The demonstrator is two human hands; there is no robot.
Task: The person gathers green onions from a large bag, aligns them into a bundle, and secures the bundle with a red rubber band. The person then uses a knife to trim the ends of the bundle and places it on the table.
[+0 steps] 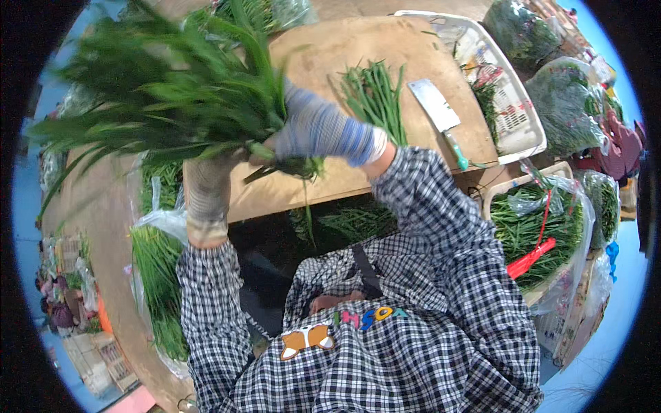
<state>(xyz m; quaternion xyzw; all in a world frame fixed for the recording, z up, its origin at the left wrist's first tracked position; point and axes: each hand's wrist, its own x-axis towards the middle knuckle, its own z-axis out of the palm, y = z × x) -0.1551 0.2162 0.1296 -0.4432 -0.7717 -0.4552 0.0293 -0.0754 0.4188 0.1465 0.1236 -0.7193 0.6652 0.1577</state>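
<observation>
A large bunch of long green leafy stalks (181, 103) is held up at the upper left, its leaves blurred. My left hand (209, 180), in a greyish knit glove, is at the underside of the bunch near its stem end; its fingers are partly hidden. My right hand (320, 126), in a blue and white striped glove, is closed round the stems. Right of it, a smaller bunch of cut green stalks (377, 95) lies on a wooden board (310, 46). A cleaver (434, 106) with a green handle lies beside those stalks.
A white plastic basket (539, 137) with scraps stands against the board's right side. Bagged greens (537, 237) with a red tie sit at the right, more bagged greens (160, 279) at the left. Dark space with loose greens (359, 217) lies below the board. People sit farther off on both sides.
</observation>
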